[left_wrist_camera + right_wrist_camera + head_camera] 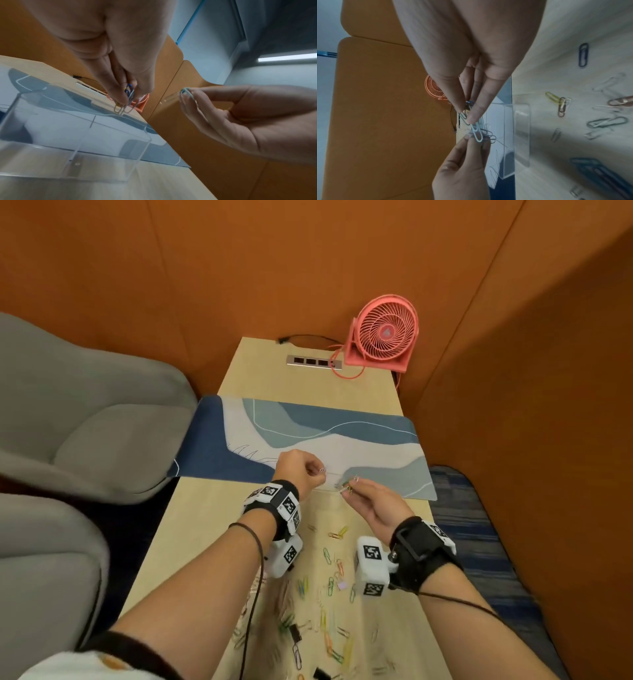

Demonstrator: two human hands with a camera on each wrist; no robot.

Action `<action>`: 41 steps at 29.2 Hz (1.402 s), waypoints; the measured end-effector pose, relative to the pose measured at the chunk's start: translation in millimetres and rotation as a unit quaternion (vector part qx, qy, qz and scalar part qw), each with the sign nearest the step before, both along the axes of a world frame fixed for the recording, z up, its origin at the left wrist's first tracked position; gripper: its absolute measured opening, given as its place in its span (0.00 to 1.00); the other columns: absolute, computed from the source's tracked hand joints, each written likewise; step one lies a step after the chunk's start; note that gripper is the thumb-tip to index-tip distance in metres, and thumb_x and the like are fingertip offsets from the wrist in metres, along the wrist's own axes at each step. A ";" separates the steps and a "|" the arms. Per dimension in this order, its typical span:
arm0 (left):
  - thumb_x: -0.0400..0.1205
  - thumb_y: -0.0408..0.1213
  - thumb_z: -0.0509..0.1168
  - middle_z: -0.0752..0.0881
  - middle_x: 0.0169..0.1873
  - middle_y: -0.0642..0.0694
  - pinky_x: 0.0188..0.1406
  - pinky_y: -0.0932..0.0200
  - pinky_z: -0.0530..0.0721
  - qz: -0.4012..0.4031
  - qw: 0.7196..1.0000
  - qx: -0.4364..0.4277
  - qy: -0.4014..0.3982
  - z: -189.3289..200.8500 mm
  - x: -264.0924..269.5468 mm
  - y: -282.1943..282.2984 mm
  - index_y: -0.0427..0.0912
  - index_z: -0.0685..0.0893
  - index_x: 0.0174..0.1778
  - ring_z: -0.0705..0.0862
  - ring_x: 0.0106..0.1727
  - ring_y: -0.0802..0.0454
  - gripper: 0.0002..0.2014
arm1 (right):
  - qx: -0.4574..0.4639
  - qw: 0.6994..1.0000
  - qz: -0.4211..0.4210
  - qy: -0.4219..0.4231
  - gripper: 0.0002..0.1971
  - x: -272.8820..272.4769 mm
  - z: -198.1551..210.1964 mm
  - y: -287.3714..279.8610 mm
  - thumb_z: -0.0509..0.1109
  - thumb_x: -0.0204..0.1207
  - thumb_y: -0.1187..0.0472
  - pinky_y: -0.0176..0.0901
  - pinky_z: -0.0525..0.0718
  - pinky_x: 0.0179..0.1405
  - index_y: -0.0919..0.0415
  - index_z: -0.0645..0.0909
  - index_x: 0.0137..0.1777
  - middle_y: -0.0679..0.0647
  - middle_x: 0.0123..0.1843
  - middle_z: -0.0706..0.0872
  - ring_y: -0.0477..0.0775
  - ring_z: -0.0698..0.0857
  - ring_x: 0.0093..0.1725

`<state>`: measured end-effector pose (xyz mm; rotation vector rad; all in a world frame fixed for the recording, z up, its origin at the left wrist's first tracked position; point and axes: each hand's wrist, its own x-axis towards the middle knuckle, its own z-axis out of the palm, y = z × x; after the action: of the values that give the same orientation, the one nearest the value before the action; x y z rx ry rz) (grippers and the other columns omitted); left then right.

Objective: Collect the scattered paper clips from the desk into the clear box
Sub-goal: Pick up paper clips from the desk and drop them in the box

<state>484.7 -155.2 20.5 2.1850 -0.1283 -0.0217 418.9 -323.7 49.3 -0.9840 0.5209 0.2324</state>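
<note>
Both hands hover over the clear box (77, 136), which stands at the near edge of the blue desk mat (308, 433) and barely shows in the head view. My left hand (317, 470) pinches a small bunch of paper clips (127, 102) between thumb and fingers just above the box's far rim. My right hand (349, 489) pinches several more paper clips (471, 117), close to the left hand's bunch. Scattered coloured paper clips (329, 583) lie on the wooden desk nearer to me, beneath my wrists.
A pink fan (382, 337) and a socket strip (313, 361) sit at the desk's far end. Black binder clips (295, 633) lie among the paper clips. Grey chairs (85, 422) stand left and orange walls close in behind and right.
</note>
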 end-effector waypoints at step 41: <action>0.75 0.26 0.66 0.87 0.38 0.57 0.40 0.78 0.74 -0.024 0.998 -0.001 -0.051 -32.3 -11.4 21.3 0.52 0.84 0.42 0.84 0.43 0.62 0.13 | -0.707 0.636 0.220 -0.216 0.09 67.7 -45.1 24.5 0.70 0.73 0.65 0.47 0.87 0.50 0.56 0.89 0.50 0.53 0.43 0.90 0.55 0.86 0.44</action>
<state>473.3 -133.9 -11.8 2.1814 -0.2377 0.0636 486.6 -299.2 4.2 -2.6613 -0.1360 -0.0542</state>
